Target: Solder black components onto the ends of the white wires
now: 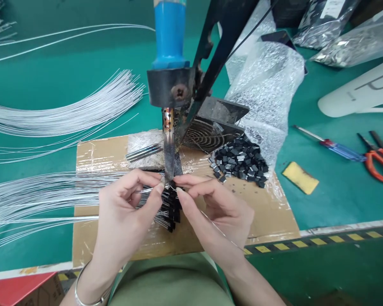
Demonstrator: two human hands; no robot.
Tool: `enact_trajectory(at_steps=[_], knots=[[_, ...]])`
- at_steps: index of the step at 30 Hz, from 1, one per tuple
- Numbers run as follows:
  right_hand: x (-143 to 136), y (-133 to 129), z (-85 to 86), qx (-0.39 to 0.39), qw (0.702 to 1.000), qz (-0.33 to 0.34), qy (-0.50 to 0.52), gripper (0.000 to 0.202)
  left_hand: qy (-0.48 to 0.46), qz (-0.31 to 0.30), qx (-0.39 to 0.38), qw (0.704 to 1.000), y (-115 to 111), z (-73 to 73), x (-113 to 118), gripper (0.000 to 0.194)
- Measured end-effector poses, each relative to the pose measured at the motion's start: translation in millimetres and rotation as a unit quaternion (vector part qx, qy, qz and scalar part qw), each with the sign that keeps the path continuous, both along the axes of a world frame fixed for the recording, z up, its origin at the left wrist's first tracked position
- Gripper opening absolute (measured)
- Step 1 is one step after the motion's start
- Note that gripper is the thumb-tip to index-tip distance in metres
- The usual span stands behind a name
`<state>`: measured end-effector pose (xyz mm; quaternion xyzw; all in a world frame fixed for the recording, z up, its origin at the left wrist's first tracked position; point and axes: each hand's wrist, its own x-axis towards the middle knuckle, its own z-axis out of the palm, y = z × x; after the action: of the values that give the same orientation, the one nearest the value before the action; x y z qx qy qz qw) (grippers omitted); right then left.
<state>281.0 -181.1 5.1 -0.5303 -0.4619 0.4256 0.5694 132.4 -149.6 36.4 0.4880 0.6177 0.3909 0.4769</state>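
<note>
A soldering iron point(175, 38) with a blue handle is clamped in a black stand, its tip pointing down between my hands. My left hand point(127, 212) is closed, thumb and fingertips pinching a thin white wire point(145, 191) whose end is at the iron's tip. From the right, my right hand point(217, 212) pinches a thin strand of solder wire point(218, 229) close to the same tip; its tail trails over the palm. The joint itself is mostly hidden by fingertips. Just below lie several wires with black connectors point(169, 212) on their ends.
Cardboard point(258, 221) covers the green bench here. Small black connectors point(242, 161) are heaped beside bubble wrap point(264, 93). Bundled white wires point(108, 102) lie left. At right are a yellow sponge point(301, 177), a screwdriver point(341, 148), red-handled pliers point(381, 161) and a white cup point(354, 93).
</note>
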Motion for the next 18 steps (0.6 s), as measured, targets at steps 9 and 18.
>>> enact_trajectory(at_steps=[9,18], knots=[[-1.6,0.6,-1.0,0.02,1.0,-0.006,-0.008,0.018,-0.008,0.022,-0.003,1.0,-1.3,7.4,6.1,0.012],[-2.7,-2.1,-3.4,0.036,0.999,-0.007,-0.015,0.021,0.002,0.028,-0.003,1.0,-1.3,5.6,6.6,0.012]])
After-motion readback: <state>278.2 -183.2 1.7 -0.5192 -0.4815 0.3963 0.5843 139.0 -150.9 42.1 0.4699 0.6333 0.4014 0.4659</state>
